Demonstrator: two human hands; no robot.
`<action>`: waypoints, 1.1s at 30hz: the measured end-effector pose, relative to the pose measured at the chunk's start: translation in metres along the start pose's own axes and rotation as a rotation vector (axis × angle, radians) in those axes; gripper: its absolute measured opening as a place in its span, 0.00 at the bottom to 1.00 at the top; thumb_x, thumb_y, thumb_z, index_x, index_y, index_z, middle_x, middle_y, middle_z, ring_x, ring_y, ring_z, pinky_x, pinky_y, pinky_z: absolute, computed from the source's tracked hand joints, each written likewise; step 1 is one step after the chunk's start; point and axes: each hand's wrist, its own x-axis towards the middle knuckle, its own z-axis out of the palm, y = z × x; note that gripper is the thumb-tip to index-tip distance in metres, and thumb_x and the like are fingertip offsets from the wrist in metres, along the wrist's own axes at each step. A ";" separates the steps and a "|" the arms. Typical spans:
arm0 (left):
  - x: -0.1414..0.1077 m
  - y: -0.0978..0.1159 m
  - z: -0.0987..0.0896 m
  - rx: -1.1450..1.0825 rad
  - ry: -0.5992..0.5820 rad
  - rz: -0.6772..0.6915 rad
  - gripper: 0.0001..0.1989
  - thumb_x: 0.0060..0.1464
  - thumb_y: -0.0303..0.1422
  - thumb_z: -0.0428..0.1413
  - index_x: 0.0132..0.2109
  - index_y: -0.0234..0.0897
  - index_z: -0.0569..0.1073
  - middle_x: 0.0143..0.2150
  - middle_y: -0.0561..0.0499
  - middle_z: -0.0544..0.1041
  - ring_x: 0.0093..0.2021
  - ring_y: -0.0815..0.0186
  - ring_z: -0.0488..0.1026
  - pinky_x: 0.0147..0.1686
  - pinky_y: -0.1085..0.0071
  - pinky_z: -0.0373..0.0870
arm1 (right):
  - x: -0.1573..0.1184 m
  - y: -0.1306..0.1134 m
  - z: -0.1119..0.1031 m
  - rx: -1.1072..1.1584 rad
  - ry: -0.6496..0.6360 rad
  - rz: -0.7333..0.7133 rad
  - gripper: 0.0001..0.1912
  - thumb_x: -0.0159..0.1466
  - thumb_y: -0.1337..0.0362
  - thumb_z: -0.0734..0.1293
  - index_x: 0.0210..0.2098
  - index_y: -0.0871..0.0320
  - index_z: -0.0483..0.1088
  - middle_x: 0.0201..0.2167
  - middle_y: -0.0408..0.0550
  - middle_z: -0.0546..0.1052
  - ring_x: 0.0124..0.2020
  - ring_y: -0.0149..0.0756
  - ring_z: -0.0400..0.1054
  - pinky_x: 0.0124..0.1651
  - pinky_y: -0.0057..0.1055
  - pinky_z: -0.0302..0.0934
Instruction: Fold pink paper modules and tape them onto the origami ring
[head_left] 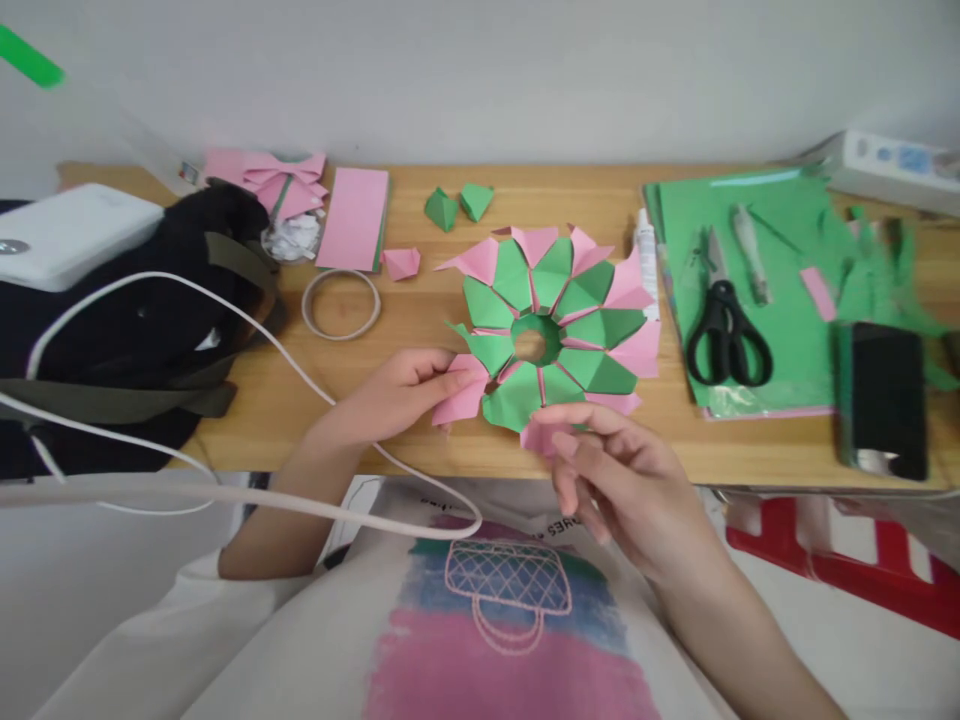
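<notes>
A ring-shaped paper flower [510, 275] of folded green and pink pieces lies near the front of the wooden table, with a round hole in its middle. At its lower left, my left hand [401, 395] pinches one pink petal [463, 392] between thumb and fingers. My right hand [619, 465] is at the bottom of the ring, index finger and thumb closed around another pink petal [536, 437], partly hidden by the fingers. Behind the ring are two small folded green pieces [441, 209] and, to their left, a folded pink piece [401, 263].
Scissors [727, 335] and a clear-handled tool [750, 255] lie on green paper sheets [787, 370]. A phone [889, 400] and glue tube [646, 262] are nearby. Left are a tape roll [307, 310], pink paper [354, 215] and a black bag [135, 345]. A white cable [300, 507] crosses my left forearm.
</notes>
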 end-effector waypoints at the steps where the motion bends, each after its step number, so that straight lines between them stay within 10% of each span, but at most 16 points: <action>1: 0.000 -0.001 0.000 -0.024 0.018 -0.002 0.16 0.56 0.43 0.54 0.30 0.34 0.72 0.21 0.56 0.71 0.21 0.73 0.68 0.22 0.79 0.64 | -0.001 0.003 0.001 -0.174 0.096 -0.141 0.10 0.62 0.58 0.65 0.41 0.55 0.70 0.16 0.35 0.71 0.11 0.22 0.56 0.14 0.21 0.51; 6: -0.002 -0.007 0.006 -0.127 0.107 0.018 0.13 0.53 0.41 0.58 0.31 0.34 0.74 0.24 0.55 0.72 0.23 0.73 0.67 0.22 0.79 0.64 | 0.011 0.010 0.013 -1.162 0.333 -0.922 0.14 0.61 0.59 0.69 0.43 0.60 0.70 0.32 0.49 0.76 0.32 0.36 0.69 0.33 0.33 0.63; 12: -0.003 -0.013 0.015 -0.234 0.185 0.022 0.15 0.52 0.43 0.58 0.35 0.33 0.75 0.24 0.55 0.71 0.24 0.72 0.67 0.25 0.77 0.66 | 0.035 0.018 0.020 -1.295 0.431 -1.106 0.03 0.60 0.70 0.67 0.35 0.59 0.70 0.33 0.48 0.77 0.36 0.37 0.67 0.39 0.36 0.61; 22: -0.009 -0.008 0.032 0.072 0.342 0.144 0.10 0.56 0.38 0.54 0.38 0.35 0.73 0.32 0.51 0.76 0.32 0.67 0.73 0.32 0.72 0.70 | 0.026 0.026 0.011 -0.760 0.591 -0.897 0.06 0.58 0.72 0.68 0.33 0.56 0.69 0.29 0.43 0.74 0.32 0.31 0.69 0.32 0.29 0.62; 29: -0.028 0.000 0.050 0.733 0.917 0.623 0.13 0.52 0.27 0.58 0.46 0.38 0.71 0.42 0.45 0.73 0.43 0.61 0.71 0.44 0.64 0.69 | 0.027 0.024 0.011 -0.773 0.590 -0.911 0.06 0.58 0.72 0.69 0.33 0.55 0.70 0.29 0.43 0.75 0.31 0.31 0.69 0.30 0.28 0.61; 33: -0.022 0.003 0.058 0.907 0.856 0.737 0.07 0.53 0.25 0.59 0.40 0.40 0.74 0.46 0.46 0.73 0.48 0.60 0.70 0.50 0.63 0.67 | 0.027 0.024 0.011 -0.820 0.576 -0.953 0.08 0.58 0.74 0.69 0.34 0.55 0.69 0.30 0.43 0.75 0.32 0.31 0.69 0.31 0.28 0.62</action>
